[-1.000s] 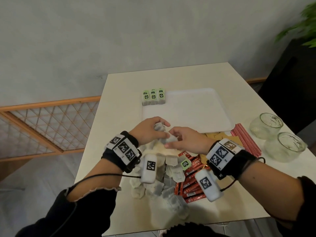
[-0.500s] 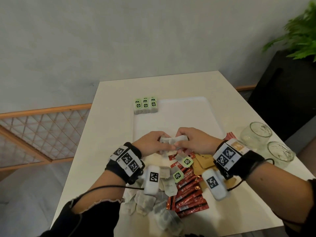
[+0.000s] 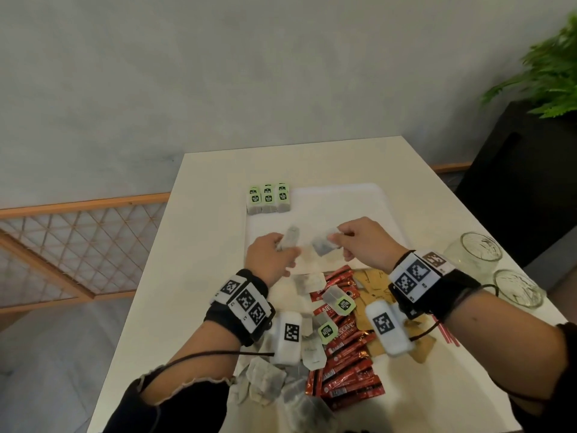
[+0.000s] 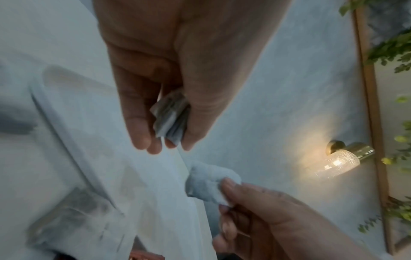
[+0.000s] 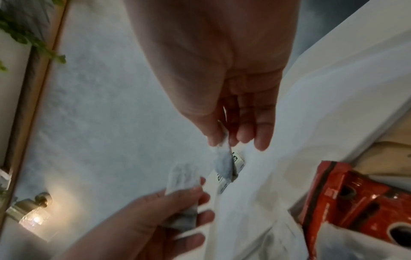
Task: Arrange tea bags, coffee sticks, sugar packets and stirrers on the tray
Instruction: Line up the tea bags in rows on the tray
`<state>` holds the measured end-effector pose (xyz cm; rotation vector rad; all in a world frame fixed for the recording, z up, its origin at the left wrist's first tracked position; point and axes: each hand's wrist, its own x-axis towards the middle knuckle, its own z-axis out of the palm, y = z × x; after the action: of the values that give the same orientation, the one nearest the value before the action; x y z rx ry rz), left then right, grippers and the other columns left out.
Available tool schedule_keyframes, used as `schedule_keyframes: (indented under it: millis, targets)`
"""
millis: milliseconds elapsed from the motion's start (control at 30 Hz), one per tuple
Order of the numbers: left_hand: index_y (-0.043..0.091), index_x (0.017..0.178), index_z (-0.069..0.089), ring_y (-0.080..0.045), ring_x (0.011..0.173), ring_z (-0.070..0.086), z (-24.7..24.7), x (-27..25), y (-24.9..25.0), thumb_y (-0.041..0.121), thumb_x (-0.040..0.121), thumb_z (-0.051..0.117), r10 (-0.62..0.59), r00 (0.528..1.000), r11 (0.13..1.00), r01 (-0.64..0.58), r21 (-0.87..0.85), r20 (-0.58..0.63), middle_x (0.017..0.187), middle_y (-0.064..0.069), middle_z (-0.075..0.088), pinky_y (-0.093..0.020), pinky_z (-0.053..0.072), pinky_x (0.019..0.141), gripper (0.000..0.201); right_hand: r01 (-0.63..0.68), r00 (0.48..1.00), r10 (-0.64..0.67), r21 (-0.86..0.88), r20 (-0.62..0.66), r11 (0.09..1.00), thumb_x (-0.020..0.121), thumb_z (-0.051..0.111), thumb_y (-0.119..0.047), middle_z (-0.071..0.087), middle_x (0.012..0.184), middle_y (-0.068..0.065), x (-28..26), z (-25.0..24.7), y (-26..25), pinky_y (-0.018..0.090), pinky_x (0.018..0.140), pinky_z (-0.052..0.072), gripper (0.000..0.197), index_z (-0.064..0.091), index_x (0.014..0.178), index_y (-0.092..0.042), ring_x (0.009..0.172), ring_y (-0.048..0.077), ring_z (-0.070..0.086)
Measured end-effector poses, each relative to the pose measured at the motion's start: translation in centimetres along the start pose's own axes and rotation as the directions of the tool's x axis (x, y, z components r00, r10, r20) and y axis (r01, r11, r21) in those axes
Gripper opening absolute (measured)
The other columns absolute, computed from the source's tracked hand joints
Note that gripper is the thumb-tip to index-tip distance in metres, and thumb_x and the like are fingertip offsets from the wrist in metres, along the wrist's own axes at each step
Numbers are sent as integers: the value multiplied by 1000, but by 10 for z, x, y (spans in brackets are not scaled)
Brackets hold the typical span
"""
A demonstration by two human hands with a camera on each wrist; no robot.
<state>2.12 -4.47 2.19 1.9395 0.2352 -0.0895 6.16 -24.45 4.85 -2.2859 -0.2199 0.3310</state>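
Note:
Over the near edge of the white tray (image 3: pixel 349 207) my left hand (image 3: pixel 271 257) grips a tea bag (image 3: pixel 288 237), seen between thumb and fingers (image 4: pixel 171 116). My right hand (image 3: pixel 362 242) pinches a second tea bag (image 3: pixel 324 245) by its top edge (image 5: pixel 223 158). The two hands are a little apart. A neat block of tea bags with green tags (image 3: pixel 268 198) sits at the tray's far left corner. Loose tea bags (image 3: pixel 265 379), red coffee sticks (image 3: pixel 346 370) and tan sugar packets (image 3: pixel 374 285) lie on the table near me. Red stirrers (image 3: pixel 449 335) peek out under my right forearm.
Two empty glass jars (image 3: pixel 474 251) (image 3: pixel 518 289) stand at the table's right edge. A wooden lattice rail (image 3: pixel 62 242) runs on the left, a dark planter with a green plant (image 3: pixel 546 76) at the right. A lit wall lamp (image 4: pixel 340 160) shows in the wrist views.
My hands were together on one bundle of tea bags over the pile. They have moved forward over the tray's near edge and parted, each holding a tea bag.

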Motion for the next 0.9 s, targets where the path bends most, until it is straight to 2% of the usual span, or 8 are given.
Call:
schedule_keyframes:
  millis: [133,167,233,300,467,600,767,900]
  targets:
    - [18,92,68,-21,72,68,11,1,7,23,82,73,164,985,985,-160,63,-59,79,4,68,-43,60,71,12,38,999,-37,-69,21,997,91,61,-21,50,61,5,4,13,-7,13,49,42,25,53,70,-14,61,23,65]
    - [19,92,69,-19,72,68,14,1,8,28,82,74,190,981,979,-185,90,-50,78,7,68,-42,59,73,14,55,998,-53,-48,29,997,90,63,-20,56,66,5,5,16,-10,18,53,47,9,61,82,-16,61,21,65]
    - [22,96,70,-15,73,67,18,3,8,33,83,73,218,975,968,-211,135,-39,77,11,67,-40,57,76,17,62,997,-63,35,35,997,87,64,-16,66,75,6,10,20,-13,35,66,56,19,64,106,-17,60,19,63]
    - [24,99,70,-13,74,66,17,5,6,31,84,72,234,972,963,-229,140,-18,79,11,67,-40,56,78,17,33,997,-42,154,57,987,87,59,-11,69,80,14,14,21,-17,45,74,55,26,62,113,-14,58,19,60]
    - [23,101,70,-19,79,67,6,11,3,23,82,74,227,974,970,-227,83,7,82,8,68,-46,56,79,19,-103,984,11,511,180,853,100,44,-11,60,73,14,25,21,-32,32,63,54,29,62,114,7,55,20,51]
    - [18,98,69,-24,80,68,-7,25,4,16,82,74,163,987,987,-163,17,-7,83,1,67,-44,59,75,17,-198,963,28,633,269,748,98,44,-13,62,84,20,41,23,-42,36,72,55,34,64,109,12,63,21,54]
    - [11,93,69,-18,74,68,-35,50,1,9,82,71,65,995,996,-60,-72,70,83,-7,70,-37,62,71,11,-152,955,-16,531,298,833,93,52,-5,67,86,13,65,27,-45,29,72,56,27,66,116,-4,69,17,56]
    - [10,94,69,-21,69,67,-47,68,-6,7,87,68,1,994,988,17,-156,112,81,-12,71,-43,61,74,8,7,989,-59,353,138,936,90,66,-14,58,66,0,88,39,-43,21,58,46,16,72,104,-14,55,13,49]
